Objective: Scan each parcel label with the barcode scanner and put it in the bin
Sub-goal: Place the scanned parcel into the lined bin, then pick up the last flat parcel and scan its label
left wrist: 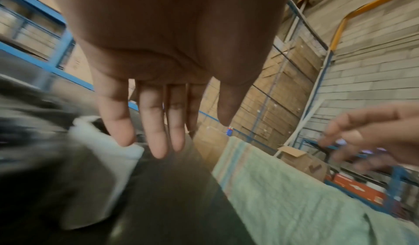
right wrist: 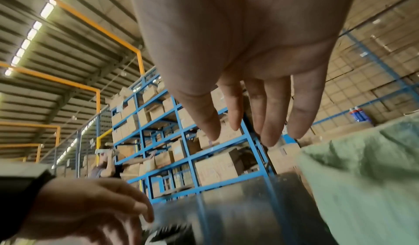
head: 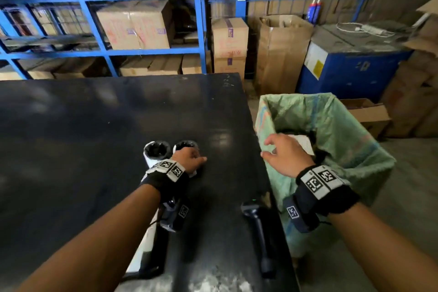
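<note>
- The left hand (head: 189,157), fingers straight and empty, hovers over the right-hand rolled parcel (head: 186,146); its twin (head: 157,150) stands just left.
- The right hand (head: 285,157), spread and empty, hangs over the green-lined bin (head: 355,149).
- The barcode scanner (head: 257,227) lies on the tabletop (head: 71,125), just behind the right hand toward the person, long axis pointing away.

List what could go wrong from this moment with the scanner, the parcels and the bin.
1. The barcode scanner lies close to the table edge beside the bin; a passing arm might knock it off.
2. The left hand reaches over two rolled parcels with straight fingers, no grip yet; they could roll.
3. The empty right hand hovers at the bin's loose green liner and might snag it.
</note>
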The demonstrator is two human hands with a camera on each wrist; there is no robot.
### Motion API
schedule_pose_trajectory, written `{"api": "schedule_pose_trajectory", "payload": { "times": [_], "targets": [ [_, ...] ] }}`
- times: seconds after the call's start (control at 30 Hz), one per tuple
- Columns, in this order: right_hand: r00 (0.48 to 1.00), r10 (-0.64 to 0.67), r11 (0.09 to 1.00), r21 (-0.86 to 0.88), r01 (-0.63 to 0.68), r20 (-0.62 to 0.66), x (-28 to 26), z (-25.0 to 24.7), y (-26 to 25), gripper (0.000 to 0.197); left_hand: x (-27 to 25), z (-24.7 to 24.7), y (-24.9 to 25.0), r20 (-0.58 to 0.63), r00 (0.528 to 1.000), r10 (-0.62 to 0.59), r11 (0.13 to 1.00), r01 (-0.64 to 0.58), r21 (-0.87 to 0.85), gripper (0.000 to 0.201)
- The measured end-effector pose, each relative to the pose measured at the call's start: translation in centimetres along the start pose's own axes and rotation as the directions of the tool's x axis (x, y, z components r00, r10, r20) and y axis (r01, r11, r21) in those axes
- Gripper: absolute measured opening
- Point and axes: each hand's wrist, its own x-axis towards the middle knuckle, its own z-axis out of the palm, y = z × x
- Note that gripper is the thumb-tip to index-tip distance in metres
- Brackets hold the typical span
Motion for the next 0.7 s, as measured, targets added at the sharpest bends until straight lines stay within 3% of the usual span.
{"api": "schedule_pose_trajectory", "payload": {
  "times": [0.1,0.23,0.37,0.5,0.63,0.7],
  "targets": [
    [0.989,0.084,0.996,-0.034,-0.080,0.120,-2.3,4.1,-0.8,0.033,-2.4,-1.2,-5.8,-0.043,0.996,-0.081,0.997,0.082,0.011,0.026],
    [0.924,0.257,0.966,-0.109,-0.235,0.282,-4.7,7.7,-0.5,0.049,-5.6,-1.9,-12.6,-0.166,0.960,-0.224,0.974,0.226,-0.007,0.035],
    [0.879,0.366,0.931,-0.110,-0.349,0.306,-5.6,9.5,0.3,0.059,-7.9,-2.1,-17.9,-0.220,0.929,-0.298,0.952,0.305,0.002,0.046],
    [0.838,0.422,0.906,-0.112,-0.409,0.345,-6.1,10.2,0.4,0.063,-8.9,-1.6,-20.4,-0.126,0.904,-0.409,0.911,0.412,-0.008,0.055],
    [0.808,0.446,0.891,-0.104,-0.442,0.384,-6.9,11.2,0.8,0.084,-8.4,-0.1,-22.4,-0.012,0.874,-0.485,0.871,0.482,-0.098,0.082],
    [0.788,0.459,0.881,-0.097,-0.463,0.410,-7.4,11.7,1.0,0.091,-8.4,0.2,-22.4,0.008,0.857,-0.515,0.848,0.510,-0.143,0.087]
  ]
}}
